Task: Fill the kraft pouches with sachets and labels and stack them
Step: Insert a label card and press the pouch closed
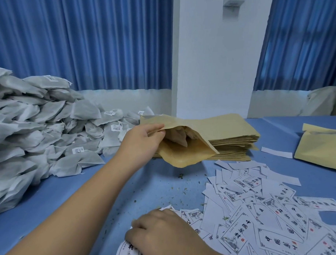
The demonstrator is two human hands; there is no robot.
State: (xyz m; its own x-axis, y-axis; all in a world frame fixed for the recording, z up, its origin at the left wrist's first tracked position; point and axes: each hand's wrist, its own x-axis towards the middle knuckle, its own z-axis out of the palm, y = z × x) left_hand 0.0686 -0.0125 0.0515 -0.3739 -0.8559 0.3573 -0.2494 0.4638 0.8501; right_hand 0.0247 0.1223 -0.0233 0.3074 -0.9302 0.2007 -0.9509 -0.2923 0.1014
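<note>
Nearest the worktop's (146, 185) front edge, the right grip (159, 234) has its fingers curled down over a label (127, 247), whose paper bends up beneath them. The loose labels (270, 222) spread from there toward the right edge, many face up.

Further in, near the middle, the left grip (142, 139) pinches the upper lip of the kraft pouch (183, 156), thumb under and fingers over, holding it just above the worktop with its mouth spread wide. Sachets (179, 138) show inside, so the sachet step looks done for this pouch. By my reading the label comes next, then the stacking.

The mouth faces the front edge and a little left. The closed end seems to point toward the far right, so the long axis runs from near left to far right and lies almost level.

Right behind it is a thick stack of empty pouches (237, 144), so much work is left. The heap of sachets (39, 126) along the left edge is large too. At the far right a finished-looking pouch (318, 151) lies flat. I cannot tell whether more lie beyond it.
</note>
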